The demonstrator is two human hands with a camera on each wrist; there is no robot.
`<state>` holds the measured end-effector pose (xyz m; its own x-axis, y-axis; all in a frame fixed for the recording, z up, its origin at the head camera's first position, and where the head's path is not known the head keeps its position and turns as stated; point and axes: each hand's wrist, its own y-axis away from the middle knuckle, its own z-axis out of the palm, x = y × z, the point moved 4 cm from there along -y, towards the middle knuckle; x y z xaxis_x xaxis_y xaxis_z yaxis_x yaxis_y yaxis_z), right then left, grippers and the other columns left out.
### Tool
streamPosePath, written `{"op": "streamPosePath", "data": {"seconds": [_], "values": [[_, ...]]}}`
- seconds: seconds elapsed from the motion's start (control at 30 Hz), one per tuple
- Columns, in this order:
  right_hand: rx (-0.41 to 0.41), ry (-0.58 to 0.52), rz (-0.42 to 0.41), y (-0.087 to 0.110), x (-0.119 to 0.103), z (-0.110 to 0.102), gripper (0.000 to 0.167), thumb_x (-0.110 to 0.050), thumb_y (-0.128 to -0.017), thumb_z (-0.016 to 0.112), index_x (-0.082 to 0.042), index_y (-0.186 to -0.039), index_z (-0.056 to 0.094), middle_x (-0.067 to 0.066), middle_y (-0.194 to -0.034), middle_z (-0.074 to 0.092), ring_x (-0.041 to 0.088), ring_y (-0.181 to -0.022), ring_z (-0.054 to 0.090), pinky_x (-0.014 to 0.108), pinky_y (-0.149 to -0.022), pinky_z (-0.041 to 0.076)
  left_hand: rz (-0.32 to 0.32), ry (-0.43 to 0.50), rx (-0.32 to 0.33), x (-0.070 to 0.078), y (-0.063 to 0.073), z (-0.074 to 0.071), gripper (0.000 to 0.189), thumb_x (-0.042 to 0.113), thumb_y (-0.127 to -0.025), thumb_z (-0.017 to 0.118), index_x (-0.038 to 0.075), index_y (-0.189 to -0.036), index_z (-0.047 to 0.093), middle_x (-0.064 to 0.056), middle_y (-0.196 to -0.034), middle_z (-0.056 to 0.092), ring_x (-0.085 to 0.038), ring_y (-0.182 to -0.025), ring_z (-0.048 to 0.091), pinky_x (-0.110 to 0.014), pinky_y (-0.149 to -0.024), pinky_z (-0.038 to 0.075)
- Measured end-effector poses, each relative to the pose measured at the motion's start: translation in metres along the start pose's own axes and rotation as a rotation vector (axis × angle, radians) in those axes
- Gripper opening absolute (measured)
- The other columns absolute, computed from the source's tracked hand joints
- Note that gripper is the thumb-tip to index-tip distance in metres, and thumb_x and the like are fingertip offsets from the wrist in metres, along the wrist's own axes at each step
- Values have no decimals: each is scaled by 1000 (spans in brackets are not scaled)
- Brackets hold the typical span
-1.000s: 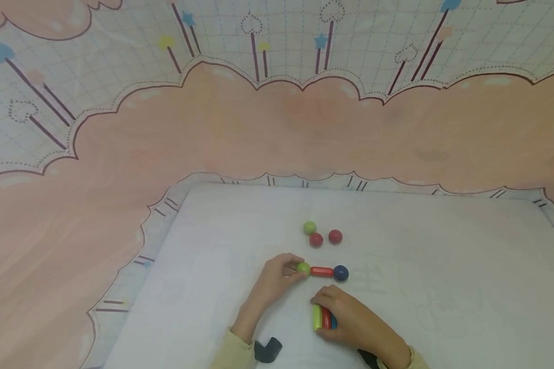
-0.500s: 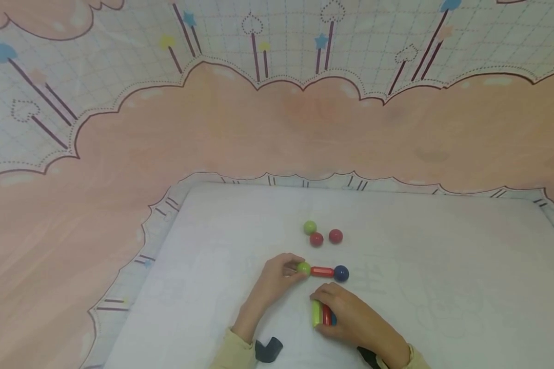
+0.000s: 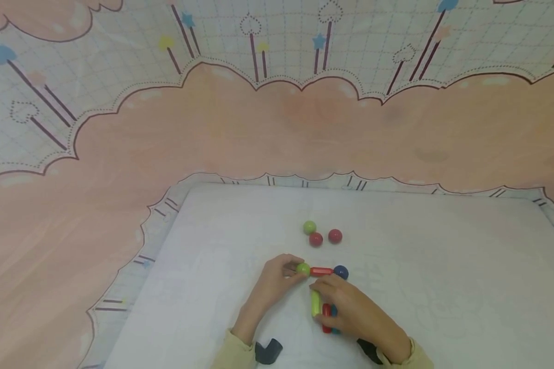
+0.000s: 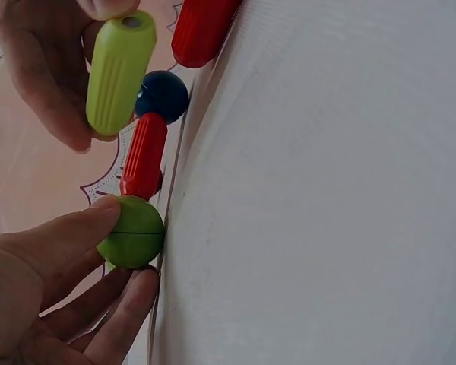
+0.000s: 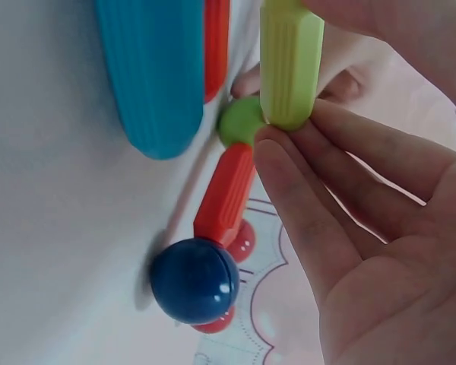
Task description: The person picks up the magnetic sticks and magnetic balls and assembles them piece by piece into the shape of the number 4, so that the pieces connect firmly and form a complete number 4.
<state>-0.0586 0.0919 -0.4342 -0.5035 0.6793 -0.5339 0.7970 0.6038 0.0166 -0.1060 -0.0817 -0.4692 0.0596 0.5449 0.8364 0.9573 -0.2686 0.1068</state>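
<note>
One green ball [image 3: 303, 269] pinched in left hand [image 3: 277, 278]; right hand [image 3: 348, 307] grips yellow-green rod [image 3: 315, 303], apparently lifted; far table edge [image 3: 364, 192] well beyond.

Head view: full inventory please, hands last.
Loose balls: 3, one green, two red, farthest out
Linked balls: 2, green left, blue right
Linked stick: 1, red, between them
Lime stick: 1, yellow-green, below linked stick
Other sticks: 2, red and blue, right of lime stick
Work surface: 1, white, beneath these
Patterned backdrop: 1, mostly peach, behind and left
Dark pieces: 2, black, near bottom
Sleeves: 2, pale yellow, bottom edge
Left hand: 1, pinching green ball
Right hand: 1, holding lime stick
</note>
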Motion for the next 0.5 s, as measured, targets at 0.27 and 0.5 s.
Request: {"op": "streamPosePath", "data": {"seconds": [0.27,0.5], "values": [[11,2,-17,-4,0,-8,57,-27,-81,83,-3,-128,63,9,-130,62,23,-118,58,40,-98,53,-10,0,-3,-1,2,0,33,27,-88,75,13,-117,68,-2,-110,71,-16,-95,71,-28,-85,57],[52,15,-29,-7,-2,-14,57,-28,-79,84,-4,-127,64,7,-125,63,20,-113,60,37,-96,54,-15,16,-7,-3,3,1,35,29,-89,75,14,-120,67,-1,-110,70,-14,-95,71,-28,-84,57]]}}
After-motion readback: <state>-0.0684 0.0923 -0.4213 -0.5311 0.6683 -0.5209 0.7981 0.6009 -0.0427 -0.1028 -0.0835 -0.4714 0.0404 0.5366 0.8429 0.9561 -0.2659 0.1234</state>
